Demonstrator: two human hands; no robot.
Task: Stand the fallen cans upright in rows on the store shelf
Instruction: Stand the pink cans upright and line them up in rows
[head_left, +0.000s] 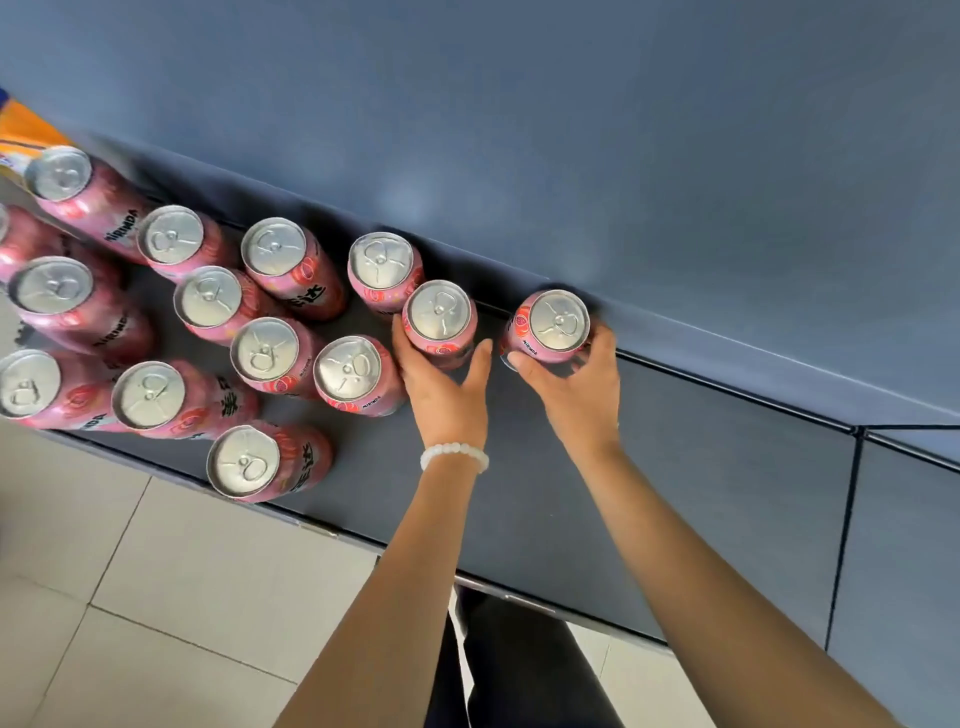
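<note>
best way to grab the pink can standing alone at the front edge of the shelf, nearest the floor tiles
Grip the front can around its round side wall, just below the silver top, coming from the front edge of the shelf. It stands upright with its lid up, that side faces the open aisle, and no can touches it, so fingers should have room to wrap it. The top rim looks too shallow for a firm hold.

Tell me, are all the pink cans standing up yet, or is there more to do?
Every pink can in view stands upright on the shelf, none lying down. The left hand grips one can and the right hand grips another can by the back wall. Left to do: the standing cans sit in ragged lines and probably need straightening into rows.
</note>
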